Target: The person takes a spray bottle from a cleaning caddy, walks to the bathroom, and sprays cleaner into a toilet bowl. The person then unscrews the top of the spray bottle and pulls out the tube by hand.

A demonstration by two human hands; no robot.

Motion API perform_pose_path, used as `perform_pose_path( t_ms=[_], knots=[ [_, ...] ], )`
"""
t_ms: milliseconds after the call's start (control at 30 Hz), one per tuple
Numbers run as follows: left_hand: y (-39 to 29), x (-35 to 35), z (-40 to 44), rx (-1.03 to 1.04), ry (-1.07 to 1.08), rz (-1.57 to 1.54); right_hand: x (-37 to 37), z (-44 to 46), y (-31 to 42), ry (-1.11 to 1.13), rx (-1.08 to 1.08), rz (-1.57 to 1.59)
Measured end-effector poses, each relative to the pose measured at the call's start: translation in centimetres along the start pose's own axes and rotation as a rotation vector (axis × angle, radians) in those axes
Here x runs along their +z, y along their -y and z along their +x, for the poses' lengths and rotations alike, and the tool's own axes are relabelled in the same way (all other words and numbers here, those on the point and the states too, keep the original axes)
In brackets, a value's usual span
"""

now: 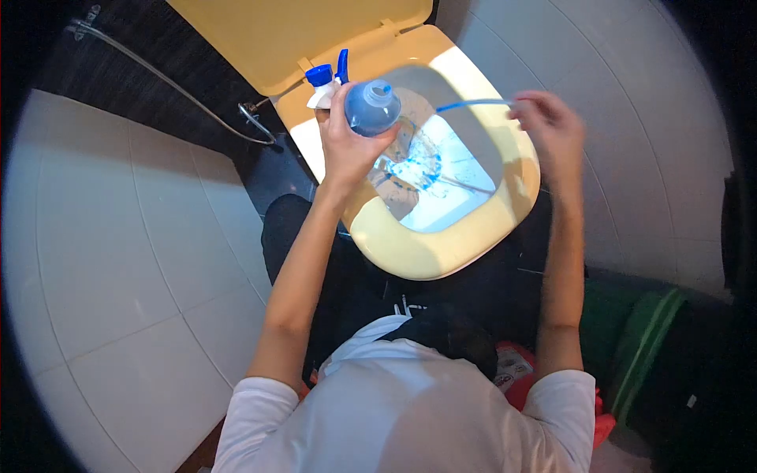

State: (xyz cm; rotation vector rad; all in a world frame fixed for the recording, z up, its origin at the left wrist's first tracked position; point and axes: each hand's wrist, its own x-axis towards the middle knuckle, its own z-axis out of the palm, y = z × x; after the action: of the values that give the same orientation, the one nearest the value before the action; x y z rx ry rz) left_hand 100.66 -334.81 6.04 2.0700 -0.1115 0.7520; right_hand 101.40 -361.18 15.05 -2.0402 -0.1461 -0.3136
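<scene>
My left hand (347, 150) is closed around a translucent bottle (371, 114) with bluish liquid inside and an uncapped neck facing up. A white and blue trigger spray head (322, 85) shows at the same hand, beside the bottle and off its neck. On the right, my right hand (550, 126), slightly blurred, pinches one end of a thin blue tube (473, 103). The tube's other end points left over the toilet bowl, apart from the bottle. Blue streaks and spots mark the inside of the toilet bowl (461, 213) below.
A yellow toilet seat (414, 256) rings the bowl, with its lid (276, 31) raised behind. To the left runs a metal hose (158, 71) along a dark wall. Tiled walls (102, 244) stand close on both sides. Green fabric (631, 339) lies at lower right.
</scene>
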Motion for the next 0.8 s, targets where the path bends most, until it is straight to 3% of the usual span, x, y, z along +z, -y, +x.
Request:
perform_pose_path(
  t_ms=[200, 300, 400, 467, 700, 800],
  knots=[
    [-1.0, -0.6, -0.1, 0.028, -0.005, -0.033, 9.1, 1.3, -7.4, 0.421, -0.072, -0.514],
    [-1.0, -1.1, 0.0, 0.056, 0.027, -0.016, 9.7, 2.2, -9.2, 0.397, -0.138, -0.54],
    [-1.6, -1.3, -0.2, 0.062, 0.043, -0.081, 9.6, 2.0, -9.8, 0.452, -0.055, -0.442],
    [-1.8, -1.3, -0.1, 0.067, -0.023, -0.111, 9.8, 2.1, -9.5, 0.367, -0.068, -0.377],
    [-0.8, -1.6, 0.1, 0.069, 0.022, -0.004, 10.8, 2.2, -8.6, 0.445, -0.197, -0.495],
    [-0.4, -0.8, -0.2, -0.033, 0.023, -0.171, 9.6, 1.5, -7.2, 0.411, -0.058, -0.299]
  ],
)
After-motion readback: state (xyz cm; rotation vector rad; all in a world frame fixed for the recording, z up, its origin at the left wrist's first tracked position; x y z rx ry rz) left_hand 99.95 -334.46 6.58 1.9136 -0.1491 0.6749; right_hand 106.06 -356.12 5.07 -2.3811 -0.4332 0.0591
